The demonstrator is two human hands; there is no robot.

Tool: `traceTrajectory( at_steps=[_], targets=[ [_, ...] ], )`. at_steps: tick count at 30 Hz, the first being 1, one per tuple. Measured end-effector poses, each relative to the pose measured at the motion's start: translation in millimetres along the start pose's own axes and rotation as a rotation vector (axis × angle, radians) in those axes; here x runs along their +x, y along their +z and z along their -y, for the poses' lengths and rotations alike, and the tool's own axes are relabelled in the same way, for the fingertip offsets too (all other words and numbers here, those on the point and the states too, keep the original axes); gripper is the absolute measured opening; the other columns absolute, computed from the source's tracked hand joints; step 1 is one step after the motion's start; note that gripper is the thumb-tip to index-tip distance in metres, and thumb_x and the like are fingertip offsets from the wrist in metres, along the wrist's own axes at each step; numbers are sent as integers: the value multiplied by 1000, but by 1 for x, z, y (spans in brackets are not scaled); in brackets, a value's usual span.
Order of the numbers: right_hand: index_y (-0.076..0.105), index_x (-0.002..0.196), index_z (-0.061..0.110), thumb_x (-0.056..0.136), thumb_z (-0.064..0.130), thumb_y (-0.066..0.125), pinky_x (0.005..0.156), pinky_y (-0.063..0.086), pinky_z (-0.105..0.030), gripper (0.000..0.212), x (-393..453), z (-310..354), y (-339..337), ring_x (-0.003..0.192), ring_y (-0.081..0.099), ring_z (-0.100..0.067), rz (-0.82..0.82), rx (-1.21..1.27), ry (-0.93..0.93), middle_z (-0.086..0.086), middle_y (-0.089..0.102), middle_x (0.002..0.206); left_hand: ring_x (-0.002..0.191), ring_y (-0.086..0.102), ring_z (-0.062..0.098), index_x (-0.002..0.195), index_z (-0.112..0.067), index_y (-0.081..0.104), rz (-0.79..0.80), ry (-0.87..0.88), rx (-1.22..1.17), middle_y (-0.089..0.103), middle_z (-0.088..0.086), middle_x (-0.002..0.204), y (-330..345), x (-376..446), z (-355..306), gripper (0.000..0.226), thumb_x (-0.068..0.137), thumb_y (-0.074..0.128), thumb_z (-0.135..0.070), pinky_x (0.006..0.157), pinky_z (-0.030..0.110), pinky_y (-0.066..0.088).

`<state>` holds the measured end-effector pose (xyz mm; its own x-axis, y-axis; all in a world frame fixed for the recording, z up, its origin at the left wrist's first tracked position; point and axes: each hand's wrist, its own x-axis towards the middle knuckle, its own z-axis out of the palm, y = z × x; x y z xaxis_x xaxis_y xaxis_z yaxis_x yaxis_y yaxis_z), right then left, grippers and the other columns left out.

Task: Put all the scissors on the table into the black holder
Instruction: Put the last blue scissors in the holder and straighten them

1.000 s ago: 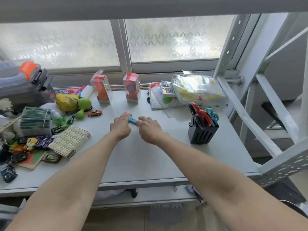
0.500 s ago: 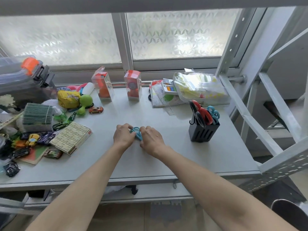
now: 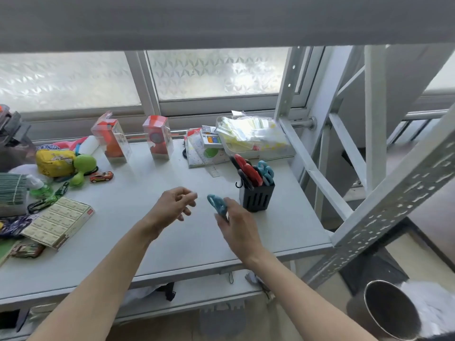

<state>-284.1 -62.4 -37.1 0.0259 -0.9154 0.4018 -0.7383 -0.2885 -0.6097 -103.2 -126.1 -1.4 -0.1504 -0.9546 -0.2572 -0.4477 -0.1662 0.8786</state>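
Gripping blue-handled scissors [image 3: 217, 204] in right hand [image 3: 237, 228], just at eight o'clock of black holder [image 3: 256, 198]; left hand [image 3: 170, 207] empty, fingers loosely spread, at nine o'clock.

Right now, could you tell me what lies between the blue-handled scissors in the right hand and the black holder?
Nothing: the head view shows only bare grey table between the blue-handled scissors and the black slotted holder.

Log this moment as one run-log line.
right hand: holds blue scissors | left hand: empty, open | black holder: holds red and blue scissors | step: insert pending
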Motion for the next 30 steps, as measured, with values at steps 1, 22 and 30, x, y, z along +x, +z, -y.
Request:
traceTrajectory(
  at_steps=[1,22,30],
  targets=[
    [58,104,12,93,18,64,55,40,-20,14,-6,-3,-13,59,47,-9,-64,82,13,8,54,76,68,62,11,106,-14,66,16,21,13,69,6,97,8,1,-4,23,95,59,-32,55,18,50],
    [61,102,2,101,26,51,72,60,-40,26,81,-53,-115,72,70,-25,-331,207,234,-14,70,85,110,62,28,126,-16,58,31,160,91,67,7,116,109,26,-77,55,76,79,-19,93,49,54],
    [59,86,8,97,14,57,60,33,-10,12,92,-52,-117,65,44,-14,-180,-72,6,2,50,74,107,63,29,124,-14,59,53,160,119,68,8,114,108,28,-79,52,76,79,-16,91,45,55]
  ],
)
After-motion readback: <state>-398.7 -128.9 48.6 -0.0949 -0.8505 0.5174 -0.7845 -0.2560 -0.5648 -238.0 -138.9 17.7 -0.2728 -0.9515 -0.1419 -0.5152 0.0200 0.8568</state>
